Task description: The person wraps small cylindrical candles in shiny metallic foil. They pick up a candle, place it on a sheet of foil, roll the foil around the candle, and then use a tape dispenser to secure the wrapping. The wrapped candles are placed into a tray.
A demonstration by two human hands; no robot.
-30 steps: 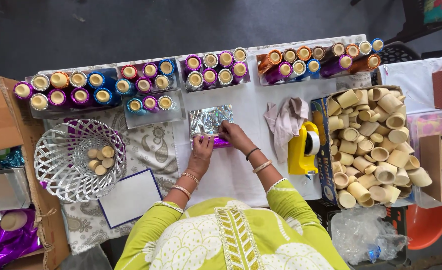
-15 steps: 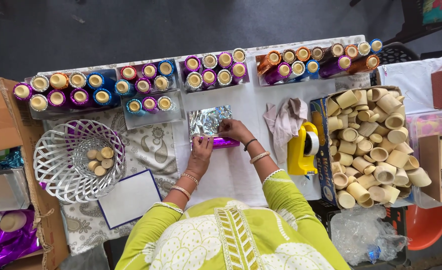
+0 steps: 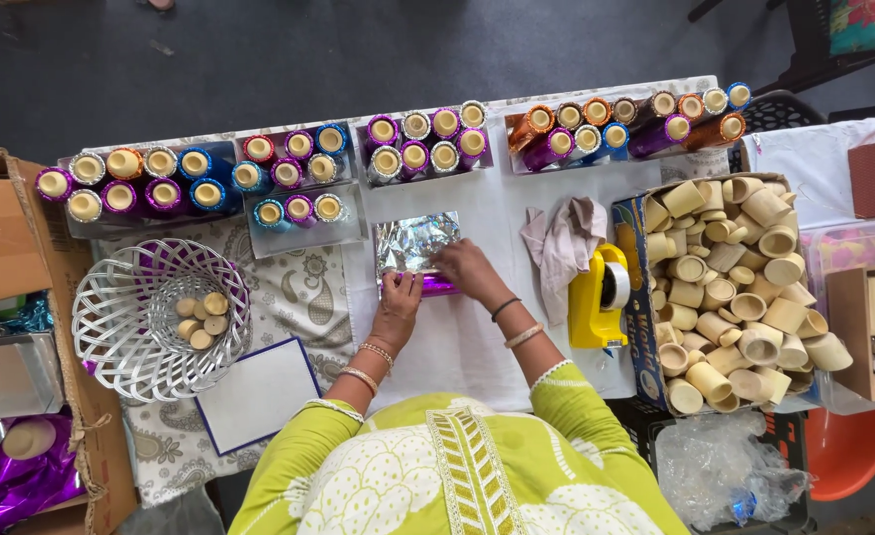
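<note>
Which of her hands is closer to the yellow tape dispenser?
Right. The right hand is on the silver foil sheet, nearer the yellow tape dispenser; the left hand lies farther left.

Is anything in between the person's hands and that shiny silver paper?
No, nothing visible is. Both hands rest right on it: the left hand presses the near edge of the silver foil sheet, and the right hand lies over its near right corner. A purple piece peeks out under that edge between them.

Head cam looks straight down, w/ table [image 3: 477, 337] fairly close.
</note>
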